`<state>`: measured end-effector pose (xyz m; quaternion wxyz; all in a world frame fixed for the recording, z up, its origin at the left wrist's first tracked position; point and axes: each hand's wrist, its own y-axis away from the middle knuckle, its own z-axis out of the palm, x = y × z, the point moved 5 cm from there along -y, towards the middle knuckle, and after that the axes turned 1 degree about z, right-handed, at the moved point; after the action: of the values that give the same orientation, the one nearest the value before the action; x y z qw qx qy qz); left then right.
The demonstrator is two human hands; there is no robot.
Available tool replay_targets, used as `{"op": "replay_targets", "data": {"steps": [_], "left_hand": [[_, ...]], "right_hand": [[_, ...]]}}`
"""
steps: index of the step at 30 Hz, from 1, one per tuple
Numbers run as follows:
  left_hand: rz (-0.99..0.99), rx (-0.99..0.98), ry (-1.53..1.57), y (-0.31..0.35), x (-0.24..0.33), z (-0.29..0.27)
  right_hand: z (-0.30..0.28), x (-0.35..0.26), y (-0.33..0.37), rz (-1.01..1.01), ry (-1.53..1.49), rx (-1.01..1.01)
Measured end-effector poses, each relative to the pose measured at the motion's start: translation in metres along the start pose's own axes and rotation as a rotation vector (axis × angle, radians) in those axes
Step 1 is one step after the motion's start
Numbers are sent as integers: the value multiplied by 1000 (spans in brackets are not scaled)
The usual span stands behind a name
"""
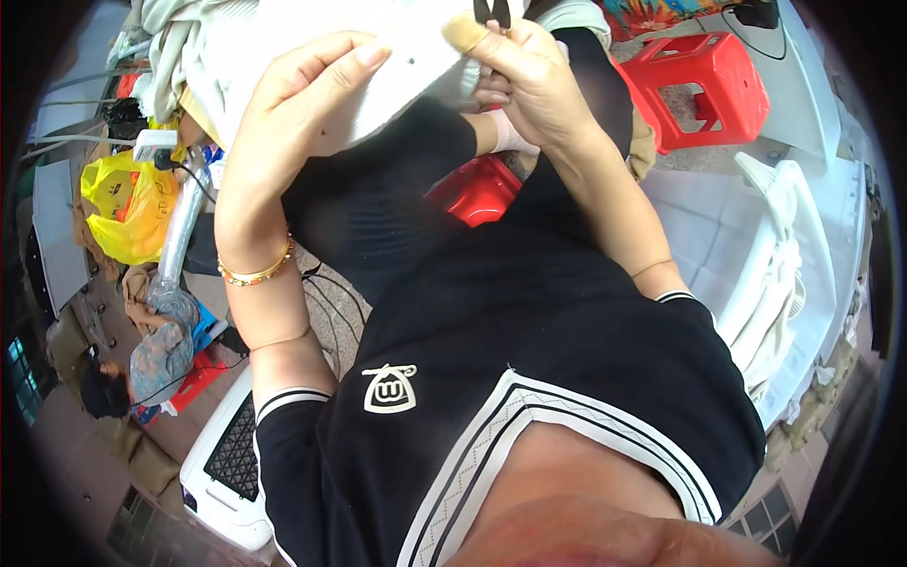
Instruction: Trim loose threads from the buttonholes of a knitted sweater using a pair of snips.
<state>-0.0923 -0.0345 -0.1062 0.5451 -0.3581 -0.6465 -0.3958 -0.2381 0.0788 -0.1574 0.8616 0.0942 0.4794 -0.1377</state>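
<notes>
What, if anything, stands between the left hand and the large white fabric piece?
Nothing visible: the left hand is over the white fabric piece. The black pointed tool is in the right hand, not between them.

This looks like a small garment workshop; pale knitted cloth (392, 99) spreads in front of the person, and more cream cloth (192, 61) is heaped just beside it; white fabric (770, 321) lies in folds at the right; a red plastic stool (742, 90) stands nearby; another person (162, 354) in a patterned top appears at the left; a white power strip (154, 145) and loose black cables (333, 295) add a makeshift look.
</notes>
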Motion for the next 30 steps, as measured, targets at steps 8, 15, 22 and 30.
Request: {"op": "replay_targets", "data": {"steps": [8, 15, 22, 30], "left_hand": [[28, -139, -206, -32, -21, -27], [-58, -47, -180, -43, -46, -41], [-84, -85, -154, -43, -51, -45], [249, -160, -462, -67, -2, 19]], "right_hand": [[-77, -60, -12, -189, -341, 223], [-143, -83, -4, -298, -364, 271], [-166, -78, 2, -282, -323, 214], [-135, -72, 22, -240, -264, 260]]}}
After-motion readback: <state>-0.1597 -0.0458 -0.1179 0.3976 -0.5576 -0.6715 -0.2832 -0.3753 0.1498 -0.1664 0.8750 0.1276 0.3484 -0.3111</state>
